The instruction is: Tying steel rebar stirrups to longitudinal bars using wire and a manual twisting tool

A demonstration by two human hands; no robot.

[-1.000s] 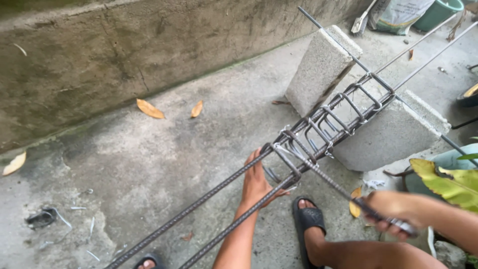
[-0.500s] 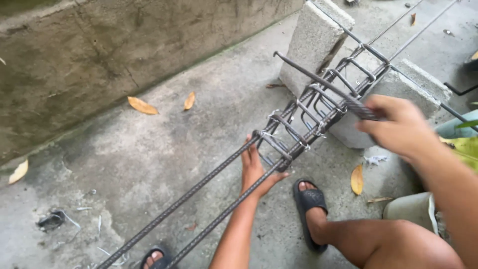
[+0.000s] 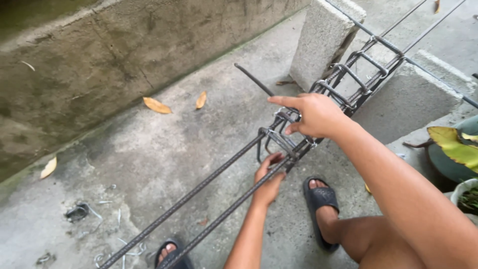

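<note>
Concrete yard floor (image 3: 164, 149): stiff, heavy rebar cage (image 3: 298, 134) — steadied from below by the left hand (image 3: 269, 182), fingers curled on a bar — while the right hand (image 3: 311, 115) grips a thin hooked tool (image 3: 255, 79) at the nearest tie.

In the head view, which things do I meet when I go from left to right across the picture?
Pale leaf by the wall → two orange leaves → left hand under the rebar cage → right hand → black sandal → green plant leaf.
</note>
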